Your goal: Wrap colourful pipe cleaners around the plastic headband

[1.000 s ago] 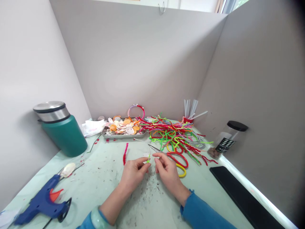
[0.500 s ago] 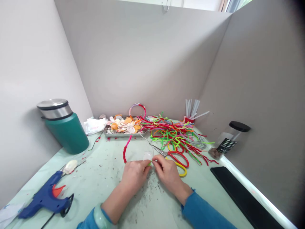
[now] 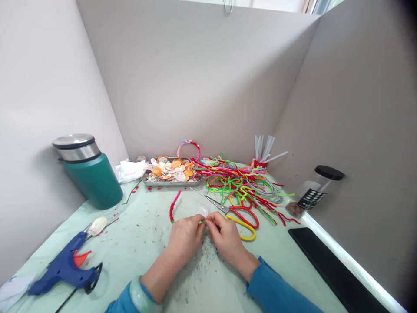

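Grey partition walls [image 3: 202, 78] close in a pale green table [image 3: 137, 248] on three sides, its top speckled with small scraps. Near the front middle, the left hand [image 3: 185, 238] and the right hand [image 3: 224, 234] meet fingertip to fingertip. Both are curled nearly closed, and between them they pinch a short bit of green pipe cleaner [image 3: 202, 221], of which only a sliver shows. A small pale shell [image 3: 202, 211] sits right at the fingertips; whether a finger holds it cannot be told. Both arms wear blue sleeves, and a pale green bangle [image 3: 138, 295] rings the left wrist.

Just left of the hands, a red pipe cleaner [image 3: 173, 206] lies bent on the table. Just beside the right hand lie scissors [image 3: 239, 216] with red and yellow handles, blades pointing back and left. Behind them spreads a loose pile of pipe cleaners [image 3: 241, 182] in red, green, orange and grey. A metal tray [image 3: 169, 182] of orange and white shells stands at the back, with a wrapped hoop [image 3: 189, 150] leaning behind it. White sticks [image 3: 263, 150] stand in the back right corner.

At the left stands a green flask [image 3: 89, 171] with a steel lid. A blue glue gun [image 3: 65, 269] lies at the near left, a shell [image 3: 97, 226] beside its nozzle. Along the right wall lie a clear jar [image 3: 312, 189] with a black lid, tipped on its side, and a black slab [image 3: 332, 269].
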`<state>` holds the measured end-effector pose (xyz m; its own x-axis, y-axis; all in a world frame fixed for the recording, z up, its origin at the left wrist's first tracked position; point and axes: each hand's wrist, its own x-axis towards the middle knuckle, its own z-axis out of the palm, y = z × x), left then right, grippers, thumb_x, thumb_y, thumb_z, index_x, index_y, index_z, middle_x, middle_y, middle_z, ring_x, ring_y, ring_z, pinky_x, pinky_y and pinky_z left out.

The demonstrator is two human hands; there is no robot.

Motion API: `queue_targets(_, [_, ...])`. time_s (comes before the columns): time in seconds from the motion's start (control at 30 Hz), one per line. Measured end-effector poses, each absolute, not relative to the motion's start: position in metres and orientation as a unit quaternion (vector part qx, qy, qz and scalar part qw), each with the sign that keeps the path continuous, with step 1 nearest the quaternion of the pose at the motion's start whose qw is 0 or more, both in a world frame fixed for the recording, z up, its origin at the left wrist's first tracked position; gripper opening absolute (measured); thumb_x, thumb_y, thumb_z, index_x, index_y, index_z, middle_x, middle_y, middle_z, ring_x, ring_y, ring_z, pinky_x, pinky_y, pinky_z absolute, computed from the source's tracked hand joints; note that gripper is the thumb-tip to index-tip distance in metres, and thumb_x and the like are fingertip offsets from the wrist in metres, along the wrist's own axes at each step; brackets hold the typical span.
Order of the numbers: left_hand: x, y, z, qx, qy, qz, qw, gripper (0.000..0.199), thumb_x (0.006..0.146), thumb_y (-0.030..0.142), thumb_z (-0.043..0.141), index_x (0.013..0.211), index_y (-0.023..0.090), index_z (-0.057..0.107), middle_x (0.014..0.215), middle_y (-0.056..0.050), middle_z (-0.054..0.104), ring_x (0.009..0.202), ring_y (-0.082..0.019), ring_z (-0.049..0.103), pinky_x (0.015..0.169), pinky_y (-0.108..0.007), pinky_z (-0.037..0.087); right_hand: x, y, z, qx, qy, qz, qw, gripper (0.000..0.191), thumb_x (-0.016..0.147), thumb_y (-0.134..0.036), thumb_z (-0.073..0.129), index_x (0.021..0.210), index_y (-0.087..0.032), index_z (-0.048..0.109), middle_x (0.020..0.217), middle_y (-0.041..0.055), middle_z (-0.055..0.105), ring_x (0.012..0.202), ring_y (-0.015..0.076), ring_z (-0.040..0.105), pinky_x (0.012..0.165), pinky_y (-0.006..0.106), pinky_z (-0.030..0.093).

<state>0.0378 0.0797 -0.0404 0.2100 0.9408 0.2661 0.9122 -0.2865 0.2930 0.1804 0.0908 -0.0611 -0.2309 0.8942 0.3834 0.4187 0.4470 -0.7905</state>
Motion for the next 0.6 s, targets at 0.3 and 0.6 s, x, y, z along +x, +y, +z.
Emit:
queue_targets(0.3, [0.0367, 0.0816, -0.0442, 0.756, 0.558, 0.323, 0.119, 0.018, 0.088, 0.025, 0.041, 0.093, 0.019, 0.057, 0.072, -0.002, 0.066, 0.065, -0.016, 0.061, 0.059, -0.023, 0.038, 0.1761, 0.0918, -0.0570, -0.437, -0.603, 0.474, 0.471, 0.016, 0.082, -0.034, 0.052, 0.077, -0.019, 0.051, 0.048, -0.0058, 0.049, 0.040, 0.0087, 0.042, 0.041, 0.020, 0.032])
queue_targets(0.6, [0.0370, 0.0808, -0.0402, 0.758, 0.514, 0.365, 0.169, 0.020, 0.088, 0.027, 0.039, 0.089, 0.018, 0.057, 0.073, -0.002, 0.064, 0.065, -0.014, 0.057, 0.060, -0.023, 0.040, 0.1792, 0.0952, -0.0510, -0.411, -0.522, 0.585, 0.465, 0.023, 0.078, -0.040, 0.056, 0.077, -0.017, 0.050, 0.047, -0.0067, 0.050, 0.032, 0.0041, 0.033, 0.034, 0.017, 0.022])
